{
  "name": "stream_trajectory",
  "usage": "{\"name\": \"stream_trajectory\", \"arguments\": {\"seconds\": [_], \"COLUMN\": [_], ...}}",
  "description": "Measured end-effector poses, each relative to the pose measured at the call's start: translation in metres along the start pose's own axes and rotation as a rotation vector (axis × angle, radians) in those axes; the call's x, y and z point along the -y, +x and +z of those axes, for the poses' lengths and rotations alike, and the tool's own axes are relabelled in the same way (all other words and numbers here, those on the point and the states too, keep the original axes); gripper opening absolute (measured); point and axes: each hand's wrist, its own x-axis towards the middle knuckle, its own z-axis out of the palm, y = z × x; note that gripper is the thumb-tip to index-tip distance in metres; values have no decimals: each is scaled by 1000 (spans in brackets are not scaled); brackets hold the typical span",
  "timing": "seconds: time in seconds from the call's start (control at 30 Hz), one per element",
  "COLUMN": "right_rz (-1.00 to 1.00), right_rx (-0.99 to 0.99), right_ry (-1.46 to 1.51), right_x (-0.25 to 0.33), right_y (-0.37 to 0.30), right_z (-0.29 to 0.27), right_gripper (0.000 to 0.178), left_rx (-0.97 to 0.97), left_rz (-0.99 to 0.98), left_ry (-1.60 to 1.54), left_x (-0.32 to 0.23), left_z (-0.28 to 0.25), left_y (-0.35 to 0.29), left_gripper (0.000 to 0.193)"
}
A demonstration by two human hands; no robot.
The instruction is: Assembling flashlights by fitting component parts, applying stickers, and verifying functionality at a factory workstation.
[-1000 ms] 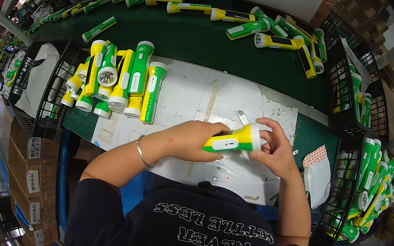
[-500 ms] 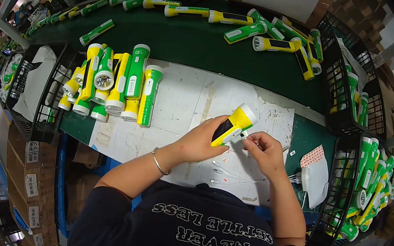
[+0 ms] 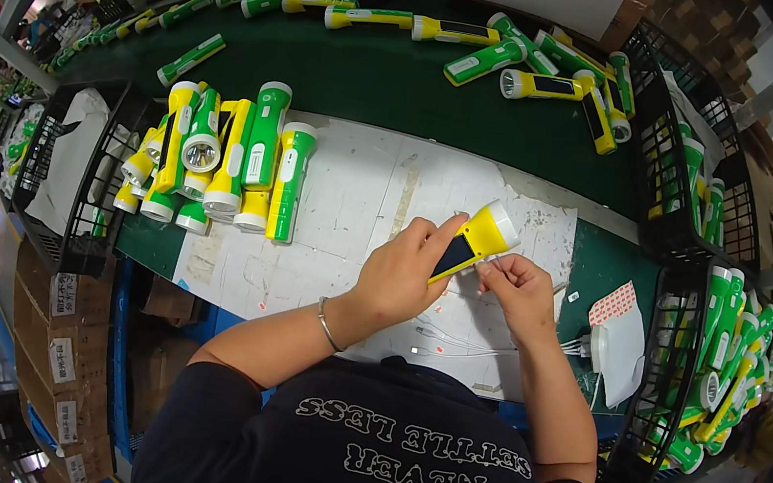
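Flashlight (image 3: 481, 235) is grasped in the left hand (image 3: 398, 268), fingers wrapped around its lower body, with the head tilted up and away over the white-covered surface (image 3: 359, 188) and the dark panel (image 3: 457, 253) facing up. The right hand (image 3: 522, 295) is at the side of the head, thumb and finger drawn close together; whether they pinch a plug, I cannot tell. White cables (image 3: 462, 352) lie near it on the surface, some passing under the right forearm (image 3: 562, 400). If a plug is between those fingertips, a crooked push could bend it, since the flashlight seems braced by one hand alone. A loosened left grasp could let the smooth body roll and throw the two hands out of line. The cables might snag on the right forearm if it pulls back, dragging one another along. Off to the left, stacked flashlights (image 3: 232, 161) rest partly on one another, so a knock from the left forearm (image 3: 284, 336) could set one rolling across the surface
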Motion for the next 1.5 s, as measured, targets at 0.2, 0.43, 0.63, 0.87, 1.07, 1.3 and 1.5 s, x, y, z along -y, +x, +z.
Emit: {"name": "stream_trajectory", "arguments": {"seconds": [0.2,0.43,0.63,0.87,1.07,1.3,1.5], "right_rz": [-38,-603,-442,-694,-400,-509,-219], "right_rx": [210,-142,51,358,41,210,17], "right_ry": [-460,-665,-639,-425,-673,-433,-753], "right_x": [-13,25,47,61,27,31,46], "right_y": [-5,-13,1,-2,4,7,12], "right_z": [-16,-41,2,-2,-18,-18,-13], "right_gripper": [17,24,20,27,26,33,39], "left_rx": [-75,164,326,1055,432,807,146], "left_rz": [-240,76,-71,-313,-81,-379,132], "left_ry": [-123,-276,-380,-1578,-127,-958,-323], "left_x": [20,-24,-18,-13,-23,-23,-9], "left_z": [-3,5,-10,-19,-7,-23,2], "left_y": [-6,-16,-20,-16,-8,-8,-10], "left_gripper": [62,59,58,41,49,52,65]}}
